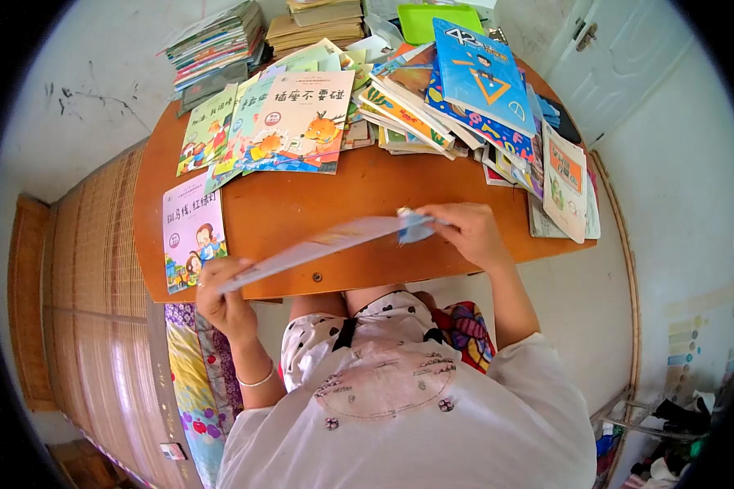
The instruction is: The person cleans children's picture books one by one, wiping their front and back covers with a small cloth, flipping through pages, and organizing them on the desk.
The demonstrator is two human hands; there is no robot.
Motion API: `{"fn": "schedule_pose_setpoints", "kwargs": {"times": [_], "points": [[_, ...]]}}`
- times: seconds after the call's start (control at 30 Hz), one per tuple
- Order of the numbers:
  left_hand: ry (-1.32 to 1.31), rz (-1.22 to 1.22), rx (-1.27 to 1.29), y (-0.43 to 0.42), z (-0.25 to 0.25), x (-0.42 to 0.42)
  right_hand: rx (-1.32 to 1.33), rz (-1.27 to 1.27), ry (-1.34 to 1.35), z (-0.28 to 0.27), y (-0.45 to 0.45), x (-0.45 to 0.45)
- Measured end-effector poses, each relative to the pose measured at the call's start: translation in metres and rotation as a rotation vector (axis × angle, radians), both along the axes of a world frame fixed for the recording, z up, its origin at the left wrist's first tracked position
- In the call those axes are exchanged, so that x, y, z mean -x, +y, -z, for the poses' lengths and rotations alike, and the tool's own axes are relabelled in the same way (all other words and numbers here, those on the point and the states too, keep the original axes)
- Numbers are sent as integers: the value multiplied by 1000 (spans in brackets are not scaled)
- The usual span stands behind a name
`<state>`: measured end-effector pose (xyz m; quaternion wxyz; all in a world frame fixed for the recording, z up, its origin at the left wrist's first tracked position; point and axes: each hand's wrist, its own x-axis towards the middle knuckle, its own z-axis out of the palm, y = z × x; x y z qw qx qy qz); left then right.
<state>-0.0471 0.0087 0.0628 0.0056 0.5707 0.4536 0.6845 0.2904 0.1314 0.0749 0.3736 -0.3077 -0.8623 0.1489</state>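
My left hand (224, 297) grips the left end of a thin picture book (322, 248), which is tilted nearly edge-on above the table's front. At the book's right end, my right hand (465, 232) pinches a crumpled bluish-white cloth (416, 226); blur hides whether the cloth presses on the book. A purple picture book (194, 228) lies flat on the table just beyond my left hand. Farther back, an orange-pink picture book (306, 122) tops a spread of similar thin books, with a green one (208, 130) at its left.
The wooden table (367, 183) carries a messy pile under a blue book (483, 77) on the right. A small book with an orange cover panel (564, 183) lies near the right edge. Tall stacks of books (216, 57) and a green tray (439, 23) stand at the back.
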Motion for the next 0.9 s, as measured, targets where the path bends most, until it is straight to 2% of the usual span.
{"fn": "schedule_pose_setpoints", "kwargs": {"times": [0.03,0.07,0.1,0.17,0.23,0.33,0.43,0.47,0.5,0.53,0.57,0.6,0.63,0.67,0.7,0.77,0.8,0.9], "points": [[-103,-72,21,-3,4,5,46,145,22,5,1,-4],[-355,-114,3,-10,28,24,50,205,34,16,6,-9],[-353,-113,2,-14,25,23,49,205,36,14,3,-7],[-218,-313,-48,-23,8,15,694,320,520,9,-7,3],[308,-254,-57,-26,-24,-18,720,253,522,27,-8,10],[757,-184,159,-23,-32,-67,830,144,583,44,-17,36],[932,-30,330,-22,-8,-96,1244,-49,730,49,-24,62],[911,24,372,-22,5,-102,1252,-132,648,42,-25,66],[887,78,413,-23,11,-106,1111,-179,528,42,-24,71],[889,78,409,-25,11,-108,956,-120,224,38,-20,70],[778,187,510,-28,7,-110,790,-59,-74,30,-18,68],[664,295,606,-29,1,-111,786,-56,-73,21,-21,68],[666,296,599,-24,-15,-109,613,-111,-47,11,-26,68],[812,79,471,-14,-36,-104,442,-166,-23,3,-30,68],[946,-140,341,-4,-49,-99,443,-166,-23,-3,-32,67],[995,-90,283,14,-44,-79,320,-331,-238,-14,-36,64],[891,-31,214,23,-42,-71,258,-300,-321,-23,-38,62],[847,-28,171,27,-36,-58,256,-272,-221,-38,-42,52]]}}
